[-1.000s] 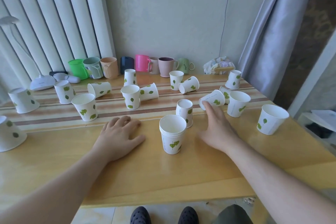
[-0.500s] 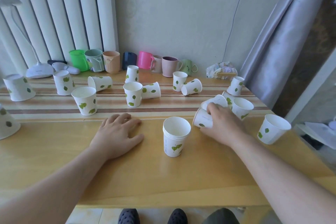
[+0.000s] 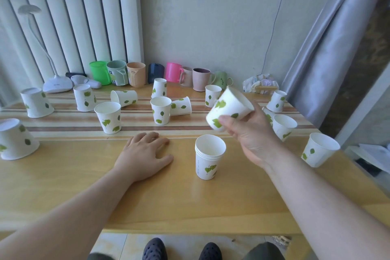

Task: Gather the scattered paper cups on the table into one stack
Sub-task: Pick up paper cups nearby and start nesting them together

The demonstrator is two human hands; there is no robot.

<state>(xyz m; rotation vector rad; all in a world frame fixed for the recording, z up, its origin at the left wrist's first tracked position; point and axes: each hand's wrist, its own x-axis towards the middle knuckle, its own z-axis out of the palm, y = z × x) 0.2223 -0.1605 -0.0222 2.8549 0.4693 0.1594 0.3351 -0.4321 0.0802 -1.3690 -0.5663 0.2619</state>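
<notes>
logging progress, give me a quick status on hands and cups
Right hand holds a tilted cup above the stack. Left hand flat on table. Path clear; many cups loose.

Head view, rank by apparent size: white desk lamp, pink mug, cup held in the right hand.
1. white desk lamp, tallest by far.
2. cup held by right hand, though nearness to the camera inflates it.
3. pink mug, far back; true order with the cup unsure.
</notes>
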